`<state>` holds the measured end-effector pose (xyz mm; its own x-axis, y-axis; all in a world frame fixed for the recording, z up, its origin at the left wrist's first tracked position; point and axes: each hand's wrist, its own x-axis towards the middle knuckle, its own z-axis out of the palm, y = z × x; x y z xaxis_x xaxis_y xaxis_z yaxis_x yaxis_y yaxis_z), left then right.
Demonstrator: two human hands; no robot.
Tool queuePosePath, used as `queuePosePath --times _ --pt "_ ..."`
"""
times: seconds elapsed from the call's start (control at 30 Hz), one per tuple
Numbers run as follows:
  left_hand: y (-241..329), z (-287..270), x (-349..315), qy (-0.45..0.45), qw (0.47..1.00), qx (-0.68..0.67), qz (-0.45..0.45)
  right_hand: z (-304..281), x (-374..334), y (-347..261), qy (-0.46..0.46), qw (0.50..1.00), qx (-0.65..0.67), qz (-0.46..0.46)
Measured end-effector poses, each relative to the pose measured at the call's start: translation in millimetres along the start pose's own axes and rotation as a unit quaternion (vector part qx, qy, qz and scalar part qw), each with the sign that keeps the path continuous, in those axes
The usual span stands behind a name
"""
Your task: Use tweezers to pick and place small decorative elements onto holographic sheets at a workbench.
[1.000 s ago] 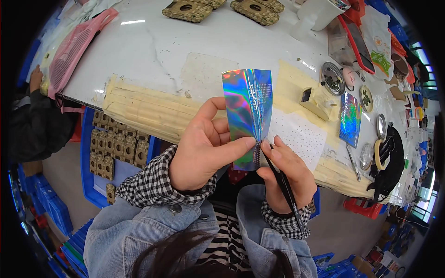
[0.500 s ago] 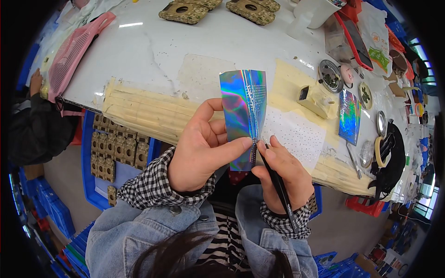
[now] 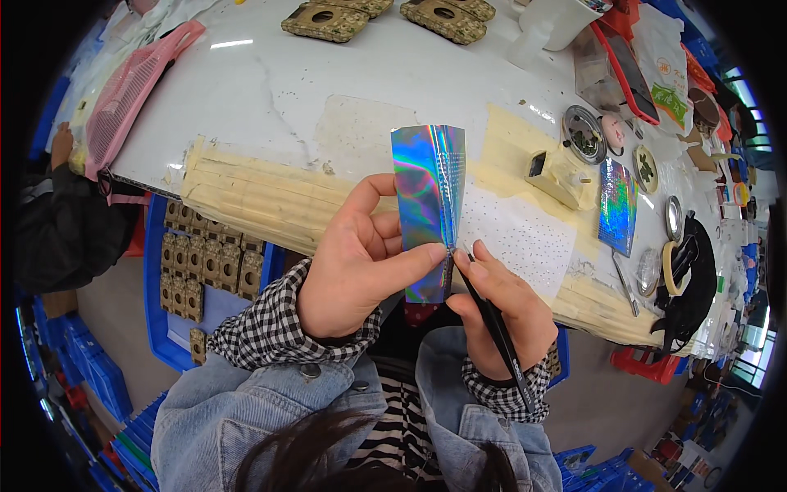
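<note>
the white table [image 3: 238, 90] bears camouflage cases [image 3: 459, 28] and a round dish [image 3: 603, 143].

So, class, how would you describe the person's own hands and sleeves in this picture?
The left hand and right hand are bare, without gloves. Black-and-white checked cuffs show beyond wider, faded blue denim sleeves. Round, dark buttons sit on the left denim.

Pale lettering [image 3: 516, 369] on black tweezers [image 3: 499, 334], printed characters [image 3: 666, 67] on white bag [image 3: 658, 45]
</note>
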<state>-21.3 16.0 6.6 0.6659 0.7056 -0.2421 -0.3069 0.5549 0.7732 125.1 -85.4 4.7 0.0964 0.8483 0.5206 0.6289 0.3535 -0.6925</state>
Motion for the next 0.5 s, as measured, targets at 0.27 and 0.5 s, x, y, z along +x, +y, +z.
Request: queuePosePath --times 0.27,0.5 --pt "2.8 0.1 0.1 0.008 1.0 -0.004 -0.019 3.8 -1.8 1.1 0.014 1.0 0.019 -0.001" --pt "2.3 -0.1 0.1 0.012 1.0 -0.007 -0.016 4.0 -1.9 2.0 0.013 1.0 0.016 -0.013"
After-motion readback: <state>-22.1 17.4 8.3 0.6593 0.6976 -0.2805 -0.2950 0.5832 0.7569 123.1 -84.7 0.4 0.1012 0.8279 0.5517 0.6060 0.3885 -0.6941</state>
